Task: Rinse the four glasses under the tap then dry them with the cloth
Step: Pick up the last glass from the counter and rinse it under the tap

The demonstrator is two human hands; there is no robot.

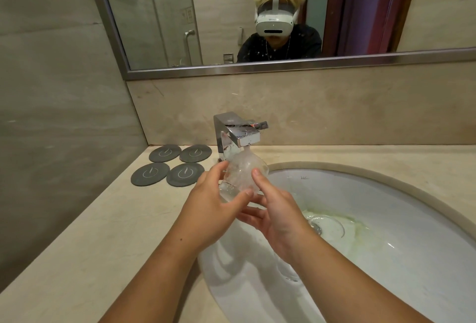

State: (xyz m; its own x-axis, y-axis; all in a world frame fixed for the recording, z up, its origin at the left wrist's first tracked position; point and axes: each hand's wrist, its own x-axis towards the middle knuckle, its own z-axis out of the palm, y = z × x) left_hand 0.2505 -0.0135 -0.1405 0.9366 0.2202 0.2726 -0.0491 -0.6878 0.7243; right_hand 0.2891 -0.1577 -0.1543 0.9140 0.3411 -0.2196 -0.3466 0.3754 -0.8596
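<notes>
We stood at a beige stone worktop (90,232) that ran from seven o'clock to three o'clock across our view. A white oval sink (386,206) was set into it at four o'clock. Above, from eleven to two o'clock, hung a steel-framed wall mirror (283,65). A square chrome tap (239,132) rose at the basin's far rim, near the centre. At nine o'clock from the tap, four dark grey round coasters (184,173) lay in a two-by-two block on the worktop.

Our left hand (211,206) was curled round the lower part of a clear drinking glass (242,173). Our right hand (278,217) also grasped it, thumb on its side and fingers underneath. The glass sat tilted just under the spout, over the basin's ten o'clock edge, with water running onto it.
</notes>
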